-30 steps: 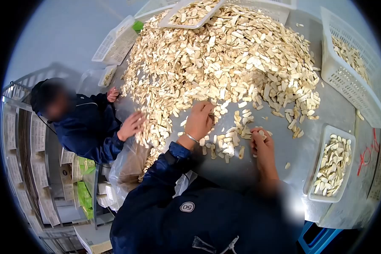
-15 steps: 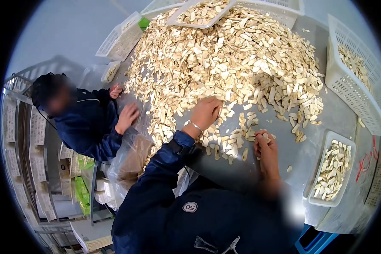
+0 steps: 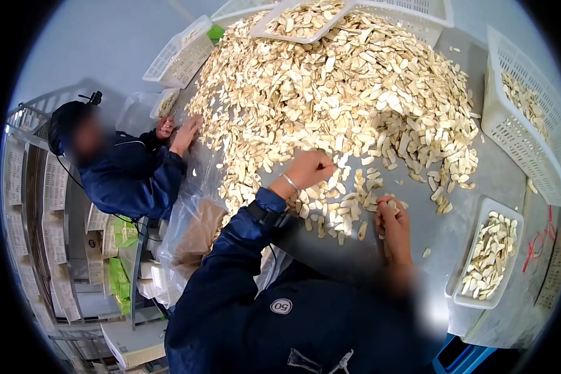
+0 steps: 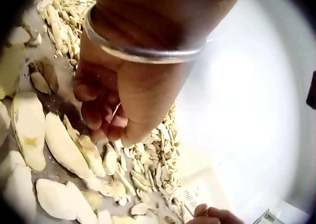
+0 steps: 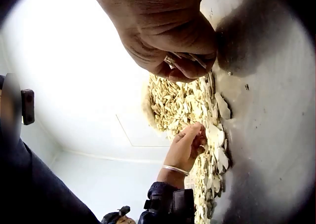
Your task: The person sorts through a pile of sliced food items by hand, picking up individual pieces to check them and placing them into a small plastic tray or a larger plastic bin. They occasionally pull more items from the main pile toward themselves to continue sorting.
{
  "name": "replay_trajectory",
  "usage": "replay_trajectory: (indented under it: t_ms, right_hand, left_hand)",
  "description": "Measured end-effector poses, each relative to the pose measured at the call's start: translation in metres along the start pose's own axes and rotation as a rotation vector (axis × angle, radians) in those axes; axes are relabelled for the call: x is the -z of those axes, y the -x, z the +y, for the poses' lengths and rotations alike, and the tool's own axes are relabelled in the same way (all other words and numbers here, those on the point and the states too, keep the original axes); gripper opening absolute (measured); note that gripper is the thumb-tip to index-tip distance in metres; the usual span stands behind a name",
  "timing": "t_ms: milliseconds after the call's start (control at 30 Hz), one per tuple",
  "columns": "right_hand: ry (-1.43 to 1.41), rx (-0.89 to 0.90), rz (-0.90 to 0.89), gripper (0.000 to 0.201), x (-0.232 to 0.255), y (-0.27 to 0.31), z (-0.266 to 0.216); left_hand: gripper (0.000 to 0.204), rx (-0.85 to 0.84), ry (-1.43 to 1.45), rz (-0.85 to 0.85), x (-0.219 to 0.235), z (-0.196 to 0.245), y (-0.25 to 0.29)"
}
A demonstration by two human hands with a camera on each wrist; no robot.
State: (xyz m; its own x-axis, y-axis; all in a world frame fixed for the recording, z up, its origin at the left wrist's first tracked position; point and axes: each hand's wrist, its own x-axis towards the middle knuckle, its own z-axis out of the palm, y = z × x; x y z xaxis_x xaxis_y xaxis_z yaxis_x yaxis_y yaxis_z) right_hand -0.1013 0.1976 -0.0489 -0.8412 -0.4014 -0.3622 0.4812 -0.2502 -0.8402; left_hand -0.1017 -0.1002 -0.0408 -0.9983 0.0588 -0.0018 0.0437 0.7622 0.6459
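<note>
Pale dried slices (image 3: 330,81) lie in a big heap on the metal table, with a looser patch (image 3: 330,212) nearer the wearer. My left hand (image 3: 306,169), with a silver bangle, is over this patch's upper edge. In the left wrist view the left hand (image 4: 133,95) has bent fingers close to the thumb, just above slices (image 4: 64,145); whether it pinches one cannot be told. My right hand (image 3: 394,227) is at the patch's right side. In the right wrist view the right hand (image 5: 182,51) holds thin slices within its curled fingers.
A shallow tray (image 3: 460,293) of slices stands at the right, below a large white basket (image 3: 511,134). Further baskets and a tray (image 3: 305,38) border the heap. At the left another person (image 3: 128,168) reaches to the heap beside a plastic bag (image 3: 196,234).
My left hand has shifted right across the upper edge of the loose patch. The right hand stays nearly in place. The other person's hand has moved up to the heap's left edge.
</note>
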Motion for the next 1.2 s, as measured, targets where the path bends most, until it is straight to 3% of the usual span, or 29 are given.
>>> replay_trajectory:
  t_ms: [100,133,167,233,333,433,467,600,700,833,867,967,1067,1200]
  right_hand:
    - [-0.001,-0.008,0.001,0.012,-0.002,0.001,0.001]
    - [0.002,-0.012,0.002,0.013,-0.003,0.001,0.001]
    - [0.004,-0.011,-0.011,0.013,-0.003,0.001,0.001]
    - [0.010,-0.002,-0.036,0.013,-0.001,0.000,0.002]
    - [0.026,0.004,-0.013,0.012,-0.002,0.001,-0.001]
    - [-0.006,-0.012,-0.013,0.012,-0.003,0.002,-0.001]
    - [-0.007,-0.013,-0.009,0.012,-0.004,0.002,-0.001]
    - [-0.003,-0.018,-0.035,0.012,-0.002,0.002,-0.003]
    - [-0.005,-0.024,-0.045,0.011,-0.002,0.002,-0.003]
    - [-0.018,-0.023,-0.042,0.012,-0.003,0.003,-0.003]
    - [-0.009,-0.019,-0.048,0.012,-0.003,0.003,-0.003]
    - [0.005,-0.013,-0.059,0.012,-0.002,0.002,-0.001]
    - [0.005,-0.017,-0.054,0.011,-0.001,0.002,0.000]
    - [0.031,-0.025,-0.052,0.012,-0.002,0.003,-0.002]
  left_hand:
    - [0.013,-0.018,0.067,0.114,0.006,0.007,0.004]
    - [0.012,0.049,-0.174,0.265,0.009,0.012,0.001]
    - [0.018,-0.120,-0.343,0.460,0.011,0.010,-0.003]
    - [0.026,-0.229,-0.406,0.607,0.011,0.000,-0.016]
    - [0.026,-0.220,-0.236,0.333,0.009,-0.025,-0.013]
    - [0.027,0.186,0.486,0.173,0.021,-0.015,0.007]
    - [0.023,0.115,0.429,0.286,0.020,-0.018,0.010]
    - [0.014,0.108,-0.060,0.292,0.031,-0.013,0.030]
    - [0.005,0.045,-0.083,0.290,0.020,-0.003,0.037]
    - [0.031,0.194,-0.209,0.219,0.012,0.031,0.047]
    - [0.040,0.102,-0.217,0.241,0.006,0.025,0.050]
    - [0.029,0.070,-0.142,0.316,-0.005,0.014,0.050]
    - [0.024,0.159,0.049,0.316,-0.006,0.016,0.055]
    - [0.016,0.086,-0.056,0.378,-0.008,0.016,0.055]
